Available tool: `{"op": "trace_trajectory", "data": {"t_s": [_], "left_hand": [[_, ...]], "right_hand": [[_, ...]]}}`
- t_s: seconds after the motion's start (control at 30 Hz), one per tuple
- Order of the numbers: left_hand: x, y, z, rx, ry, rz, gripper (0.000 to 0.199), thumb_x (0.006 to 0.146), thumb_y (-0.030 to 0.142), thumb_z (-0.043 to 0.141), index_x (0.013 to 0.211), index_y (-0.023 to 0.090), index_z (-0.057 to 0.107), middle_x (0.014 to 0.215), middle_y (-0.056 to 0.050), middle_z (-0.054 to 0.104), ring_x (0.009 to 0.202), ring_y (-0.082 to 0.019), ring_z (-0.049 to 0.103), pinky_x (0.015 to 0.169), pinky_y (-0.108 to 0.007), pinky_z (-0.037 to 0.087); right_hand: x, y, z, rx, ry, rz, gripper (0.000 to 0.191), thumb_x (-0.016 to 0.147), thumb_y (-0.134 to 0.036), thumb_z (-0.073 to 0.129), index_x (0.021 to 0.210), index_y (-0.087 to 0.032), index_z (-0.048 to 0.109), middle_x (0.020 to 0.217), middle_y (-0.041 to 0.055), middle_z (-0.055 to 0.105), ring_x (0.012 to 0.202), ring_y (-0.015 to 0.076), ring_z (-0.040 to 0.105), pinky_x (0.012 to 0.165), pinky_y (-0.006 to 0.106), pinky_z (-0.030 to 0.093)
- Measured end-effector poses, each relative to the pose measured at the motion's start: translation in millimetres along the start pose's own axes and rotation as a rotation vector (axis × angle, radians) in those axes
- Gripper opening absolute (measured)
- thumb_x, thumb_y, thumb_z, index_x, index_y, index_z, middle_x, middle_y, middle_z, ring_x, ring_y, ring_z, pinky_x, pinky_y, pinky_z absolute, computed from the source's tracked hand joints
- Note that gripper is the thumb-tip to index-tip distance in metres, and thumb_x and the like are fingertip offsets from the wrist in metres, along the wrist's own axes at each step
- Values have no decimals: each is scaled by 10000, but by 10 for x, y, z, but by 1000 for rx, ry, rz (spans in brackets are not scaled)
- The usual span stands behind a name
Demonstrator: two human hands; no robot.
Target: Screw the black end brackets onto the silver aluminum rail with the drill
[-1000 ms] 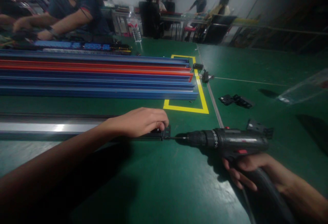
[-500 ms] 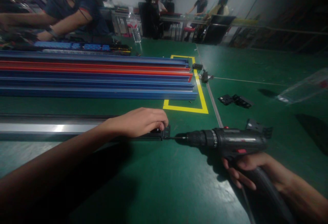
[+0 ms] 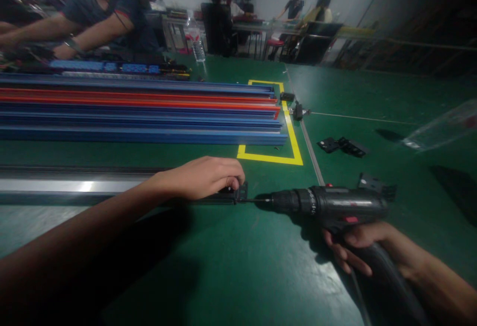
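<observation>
One black drill (image 3: pixel 339 204), red-buttoned; bit (image 3: pixel 259 200) reaches the black end piece (image 3: pixel 242 192) on a silvery rail (image 3: pixel 82 186).
Right hand (image 3: pixel 367 246) grips drill; left hand (image 3: pixel 208 178), curled, holds end piece.

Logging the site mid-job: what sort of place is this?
Probably an assembly workshop: a power drill in the right hand, long blue and red rails laid on a green worktop, and a co-worker across it.

Co-worker's right arm (image 3: pixel 40 29): reaches farther toward left edge than a second ago.
Distant dark-clothed person (image 3: pixel 292 9): head slightly farther right.
</observation>
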State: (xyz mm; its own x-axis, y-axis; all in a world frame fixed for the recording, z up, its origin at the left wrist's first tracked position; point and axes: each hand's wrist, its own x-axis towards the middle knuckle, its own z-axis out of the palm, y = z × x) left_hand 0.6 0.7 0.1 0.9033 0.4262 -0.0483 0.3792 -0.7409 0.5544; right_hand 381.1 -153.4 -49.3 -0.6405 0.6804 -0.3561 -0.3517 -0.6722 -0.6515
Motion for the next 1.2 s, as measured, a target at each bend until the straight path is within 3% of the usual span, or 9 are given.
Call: {"op": "trace_trajectory", "data": {"t_s": [0.5, 0.7, 0.9, 1.2], "left_hand": [[5, 21, -12, 2, 8, -8, 240, 1059, 224, 434, 1052, 235, 674, 1111, -3, 678, 985, -162, 627, 857, -291, 432], [2, 46, -28, 12, 6, -11, 254, 1059, 225, 424, 1068, 237, 677, 1125, -9, 678, 1002, -171, 625, 876, -291, 431], [0, 44, -24, 11, 3, -14, 265, 1056, 217, 415, 1086, 237, 678, 1124, -10, 674, 990, -164, 622, 876, -276, 429], [4, 38, -17, 15, 2, -14, 262, 1058, 219, 416, 1086, 239, 676, 1131, -4, 672, 998, -159, 620, 882, -275, 427]], "right_hand": [[-7, 27, -33, -9, 14, -9, 308, 837, -209, 651, 1086, -82, 779, 850, 88, 812, 504, 78, 676, 673, 243, 604], [-1, -19, 38, -38, 76, 30, 311, 789, -220, 692, 1050, -88, 799, 833, 94, 799, 495, 93, 668, 678, 259, 592], [0, -28, 39, -18, 19, 14, 313, 815, -202, 672, 1076, -60, 772, 851, 103, 787, 521, 95, 678, 697, 263, 600], [1, -47, 63, -26, 61, 44, 313, 801, -209, 685, 1058, -61, 784, 830, 95, 777, 507, 99, 669, 696, 276, 598]]}}
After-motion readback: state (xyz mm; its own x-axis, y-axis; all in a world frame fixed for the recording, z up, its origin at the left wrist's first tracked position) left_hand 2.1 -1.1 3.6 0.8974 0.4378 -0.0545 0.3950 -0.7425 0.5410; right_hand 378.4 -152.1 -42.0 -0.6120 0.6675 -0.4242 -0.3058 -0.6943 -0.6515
